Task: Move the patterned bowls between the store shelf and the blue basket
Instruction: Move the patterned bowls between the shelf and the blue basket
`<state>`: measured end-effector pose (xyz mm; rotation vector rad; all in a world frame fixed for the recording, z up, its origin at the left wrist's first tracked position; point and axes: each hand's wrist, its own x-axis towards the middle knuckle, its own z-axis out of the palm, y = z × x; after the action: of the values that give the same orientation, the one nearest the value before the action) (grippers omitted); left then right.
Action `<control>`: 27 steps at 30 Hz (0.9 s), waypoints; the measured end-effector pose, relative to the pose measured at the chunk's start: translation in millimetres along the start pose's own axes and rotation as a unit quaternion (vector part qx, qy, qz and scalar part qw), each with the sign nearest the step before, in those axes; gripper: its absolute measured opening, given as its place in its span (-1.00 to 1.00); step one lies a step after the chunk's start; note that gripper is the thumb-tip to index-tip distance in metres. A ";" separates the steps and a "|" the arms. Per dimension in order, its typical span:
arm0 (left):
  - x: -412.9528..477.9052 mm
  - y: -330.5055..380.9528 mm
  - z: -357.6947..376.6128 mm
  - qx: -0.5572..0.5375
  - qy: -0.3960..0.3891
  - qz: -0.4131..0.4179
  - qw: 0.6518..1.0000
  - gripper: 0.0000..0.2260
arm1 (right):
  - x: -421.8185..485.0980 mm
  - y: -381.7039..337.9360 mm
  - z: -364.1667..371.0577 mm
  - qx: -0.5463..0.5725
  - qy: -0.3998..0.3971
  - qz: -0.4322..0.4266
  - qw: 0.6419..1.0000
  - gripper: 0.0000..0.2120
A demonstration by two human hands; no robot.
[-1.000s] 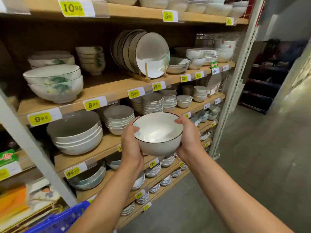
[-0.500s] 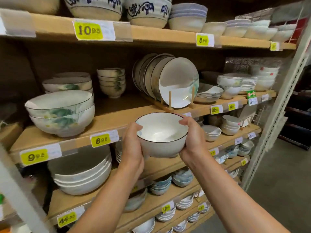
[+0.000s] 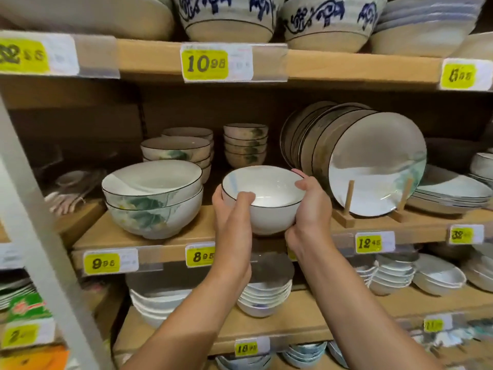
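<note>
A white bowl with a thin dark rim (image 3: 262, 193) is held upright in both hands just above the front edge of the wooden middle shelf (image 3: 184, 229). My left hand (image 3: 232, 217) grips its left side with the thumb hooked over the rim. My right hand (image 3: 310, 209) grips its right side, fingers curled over the rim. Two nested larger bowls with a green leaf pattern (image 3: 153, 198) stand on the shelf to the left. The blue basket is out of view.
Upright plates (image 3: 373, 161) lean in a wooden rack just right of the held bowl. Stacks of small patterned bowls (image 3: 245, 144) stand at the shelf's back. Blue-painted bowls (image 3: 226, 17) sit on the shelf above. A white shelf post (image 3: 37, 209) slants at left.
Both hands have lifted the bowl from the level of the lower shelves up to the middle shelf. The view has come closer and tilted up, and the blue basket has left the frame.
</note>
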<state>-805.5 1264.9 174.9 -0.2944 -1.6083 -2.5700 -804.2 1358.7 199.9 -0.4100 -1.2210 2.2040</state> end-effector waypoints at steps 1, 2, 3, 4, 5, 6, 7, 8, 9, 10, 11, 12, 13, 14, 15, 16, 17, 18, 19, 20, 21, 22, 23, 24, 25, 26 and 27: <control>1.0 -2.3 3.5 0.004 0.008 0.001 1.000 -0.36 | 6.0 2.7 1.2 0.000 -0.007 0.005 1.000 -0.70; 1.5 -4.2 6.6 0.010 0.018 -0.003 1.000 -0.34 | 11.2 4.9 2.3 0.001 -0.014 0.008 1.000 -0.71; 3.0 -5.0 10.4 0.019 0.031 -0.009 0.999 -0.32 | 16.0 6.7 3.6 0.001 -0.021 0.012 1.000 -0.72; 5.7 -4.4 13.1 0.030 0.048 -0.015 0.998 -0.33 | 20.4 8.6 4.9 0.000 -0.028 0.014 1.000 -0.72; 8.9 -2.5 15.0 0.042 0.064 -0.023 0.997 -0.35 | 23.6 10.3 5.9 -0.002 -0.035 0.016 0.999 -0.72; 13.6 0.0 16.8 0.052 0.080 -0.031 0.995 -0.40 | 28.0 11.5 6.3 -0.007 -0.047 0.018 0.999 -0.71; 18.7 3.5 17.8 0.055 0.093 -0.037 0.993 -0.47 | 32.4 12.2 5.7 -0.019 -0.063 0.017 0.998 -0.69; 23.9 6.9 18.6 0.051 0.107 -0.042 0.992 -0.55 | 38.0 12.0 3.7 -0.041 -0.083 0.014 0.996 -0.66; 29.3 9.5 18.4 0.048 0.120 -0.049 0.990 -0.60 | 43.7 10.1 1.8 -0.067 -0.106 0.014 0.992 -0.62; 33.5 11.8 17.6 0.046 0.132 -0.057 0.989 -0.61 | 50.1 6.0 0.5 -0.093 -0.131 0.020 0.987 -0.60; 37.8 12.1 16.7 0.046 0.143 -0.066 0.986 -0.62 | 57.4 0.5 -1.3 -0.106 -0.159 0.041 0.981 -0.61; 40.6 12.7 16.2 0.045 0.150 -0.072 0.985 -0.66 | 65.0 -5.0 -2.0 -0.102 -0.191 0.077 0.973 -0.61; 42.8 12.5 16.7 0.045 0.149 -0.078 0.985 -0.72 | 71.7 -10.0 -2.5 -0.087 -0.220 0.122 0.964 -0.60; 44.2 12.3 17.5 0.045 0.142 -0.083 0.985 -0.76 | 76.7 -13.6 -2.1 -0.067 -0.241 0.161 0.955 -0.59; 45.4 11.9 18.3 0.045 0.129 -0.086 0.987 -0.76 | 80.4 -14.3 -1.4 -0.046 -0.253 0.188 0.948 -0.59; 47.0 11.5 20.0 0.048 0.119 -0.085 0.988 -0.74 | 84.5 -14.0 -1.2 -0.033 -0.259 0.199 0.945 -0.61; 48.9 11.2 21.6 0.054 0.114 -0.080 0.989 -0.74 | 87.6 -12.7 -1.5 -0.023 -0.260 0.200 0.944 -0.64; 50.5 11.9 22.9 0.058 0.113 -0.078 0.989 -0.75 | 89.8 -11.2 -2.0 -0.017 -0.257 0.198 0.946 -0.65; 52.8 11.8 23.8 0.059 0.113 -0.076 0.989 -0.75 | 91.2 -9.7 -2.2 -0.007 -0.250 0.196 0.948 -0.64; 54.7 10.8 24.8 0.054 0.112 -0.072 0.990 -0.74 | 91.8 -8.5 -1.7 0.005 -0.237 0.192 0.952 -0.62; 56.0 7.9 27.0 0.045 0.114 -0.059 0.991 -0.69 | 92.4 -7.6 -0.5 0.020 -0.218 0.186 0.958 -0.63; 54.9 4.3 30.2 0.035 0.117 -0.039 0.992 -0.61 | 92.4 -7.0 1.6 0.027 -0.194 0.175 0.965 -0.69; 53.6 -0.4 34.2 0.023 0.119 -0.019 0.993 -0.52 | 92.7 -5.7 4.2 0.020 -0.167 0.160 0.973 -0.76; 52.0 -4.7 38.3 0.013 0.117 -0.006 0.993 -0.45 | 93.2 -3.7 6.6 0.004 -0.148 0.143 0.979 -0.80; 51.0 -7.9 41.6 0.014 0.115 0.000 0.993 -0.43 | 93.9 -0.9 8.7 -0.020 -0.138 0.126 0.982 -0.81; 51.6 -9.7 43.6 0.020 0.119 0.000 0.993 -0.44 | 94.6 1.8 10.1 -0.045 -0.135 0.113 0.983 -0.77; 54.5 -10.9 44.2 0.024 0.124 -0.004 0.992 -0.48 | 95.7 4.3 10.8 -0.069 -0.139 0.104 0.982 -0.70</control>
<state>-855.7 1310.6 195.8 0.0341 -1.5796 -2.4536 -886.4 1409.1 203.2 -0.3023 -1.5462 2.4234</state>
